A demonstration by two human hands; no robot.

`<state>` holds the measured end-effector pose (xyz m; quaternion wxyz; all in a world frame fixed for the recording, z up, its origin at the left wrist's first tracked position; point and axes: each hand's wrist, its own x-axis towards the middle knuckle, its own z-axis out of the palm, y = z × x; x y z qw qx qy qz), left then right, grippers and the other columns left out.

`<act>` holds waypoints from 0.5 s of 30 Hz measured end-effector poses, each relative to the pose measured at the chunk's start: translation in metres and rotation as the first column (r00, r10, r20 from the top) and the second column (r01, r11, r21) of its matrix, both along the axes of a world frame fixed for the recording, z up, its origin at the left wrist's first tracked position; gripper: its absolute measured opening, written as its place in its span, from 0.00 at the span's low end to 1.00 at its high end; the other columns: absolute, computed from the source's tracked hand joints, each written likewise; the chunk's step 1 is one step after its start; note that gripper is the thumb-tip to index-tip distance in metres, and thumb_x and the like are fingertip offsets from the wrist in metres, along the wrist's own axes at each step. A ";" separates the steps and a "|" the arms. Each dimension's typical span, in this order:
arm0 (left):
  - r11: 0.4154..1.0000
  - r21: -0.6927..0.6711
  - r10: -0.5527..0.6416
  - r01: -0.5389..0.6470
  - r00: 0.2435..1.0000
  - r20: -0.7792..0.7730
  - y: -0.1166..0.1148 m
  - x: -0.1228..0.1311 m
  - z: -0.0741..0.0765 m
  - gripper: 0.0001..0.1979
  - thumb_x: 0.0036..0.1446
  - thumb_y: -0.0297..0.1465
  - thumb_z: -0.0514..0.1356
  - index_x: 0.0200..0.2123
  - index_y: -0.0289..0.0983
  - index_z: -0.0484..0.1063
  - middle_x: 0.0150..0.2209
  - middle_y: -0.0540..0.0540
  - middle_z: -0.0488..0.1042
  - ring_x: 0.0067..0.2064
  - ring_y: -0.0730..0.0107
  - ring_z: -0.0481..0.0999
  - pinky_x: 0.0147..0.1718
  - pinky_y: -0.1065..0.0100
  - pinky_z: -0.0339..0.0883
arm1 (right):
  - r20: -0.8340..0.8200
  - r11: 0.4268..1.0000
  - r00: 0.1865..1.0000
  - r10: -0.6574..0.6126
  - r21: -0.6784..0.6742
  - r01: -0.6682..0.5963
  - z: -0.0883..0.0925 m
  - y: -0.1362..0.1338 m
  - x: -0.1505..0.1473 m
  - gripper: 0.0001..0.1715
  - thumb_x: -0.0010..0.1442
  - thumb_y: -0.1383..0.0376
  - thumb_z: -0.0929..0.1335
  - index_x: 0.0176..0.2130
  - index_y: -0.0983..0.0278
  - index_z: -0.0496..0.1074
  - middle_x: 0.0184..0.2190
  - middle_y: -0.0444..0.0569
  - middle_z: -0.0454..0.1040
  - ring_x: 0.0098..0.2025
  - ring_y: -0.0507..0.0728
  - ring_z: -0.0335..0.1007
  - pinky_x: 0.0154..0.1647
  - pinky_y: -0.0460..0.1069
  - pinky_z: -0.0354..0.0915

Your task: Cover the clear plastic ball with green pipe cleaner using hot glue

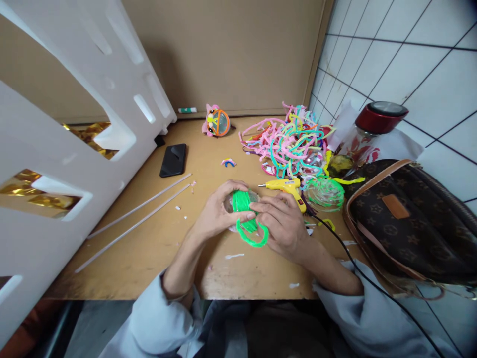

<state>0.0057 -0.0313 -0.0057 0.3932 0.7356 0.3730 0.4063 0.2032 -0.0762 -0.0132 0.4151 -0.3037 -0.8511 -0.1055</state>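
My left hand (219, 209) is wrapped round a clear, rounded plastic piece whose middle is covered with rows of green pipe cleaner (241, 201). A loose green length (257, 242) curves down below the piece in a loop. The fingers of my right hand (281, 221) are pressed together at the right side of the piece, pinching the green pipe cleaner; their tips are partly hidden. Just beyond my right hand lies a yellow hot glue gun (285, 186) with its nozzle to the left. Beside it sits a clear round piece coiled with green (325, 194).
Colourful pipe cleaners (290, 141) are heaped at the back right. A brown handbag (410, 223) and a red-lidded bottle (372, 132) stand at the right. A phone (173, 160), two glue sticks (134, 226), a decorated ball (218, 122) and a white plastic crate (122, 74) are also around.
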 end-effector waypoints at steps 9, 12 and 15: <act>0.996 0.093 -0.008 0.005 0.999 0.036 -0.001 -0.001 -0.007 0.25 0.48 0.43 0.72 0.45 0.38 0.70 0.47 0.42 0.74 0.48 0.60 0.75 0.49 0.61 0.69 | -0.012 1.000 1.000 0.012 0.019 -0.012 0.002 0.001 0.000 0.05 0.63 0.71 0.65 0.37 0.64 0.70 0.42 0.51 0.82 0.46 0.60 0.76 0.48 0.57 0.61; 0.985 0.170 -0.023 0.022 1.000 0.008 0.000 -0.001 -0.005 0.23 0.50 0.45 0.70 0.44 0.39 0.71 0.47 0.41 0.74 0.51 0.58 0.74 0.52 0.58 0.69 | -0.013 1.000 1.000 0.006 0.021 -0.006 0.001 0.001 0.000 0.05 0.63 0.71 0.65 0.37 0.63 0.70 0.42 0.50 0.82 0.46 0.59 0.76 0.48 0.56 0.61; 0.974 0.221 -0.048 0.053 0.998 -0.032 0.000 -0.001 -0.002 0.20 0.53 0.44 0.68 0.43 0.39 0.71 0.47 0.40 0.74 0.52 0.58 0.74 0.53 0.56 0.68 | -0.016 1.000 1.000 0.004 0.017 -0.003 0.000 0.001 0.000 0.05 0.63 0.71 0.65 0.37 0.63 0.70 0.42 0.50 0.82 0.46 0.59 0.75 0.48 0.56 0.61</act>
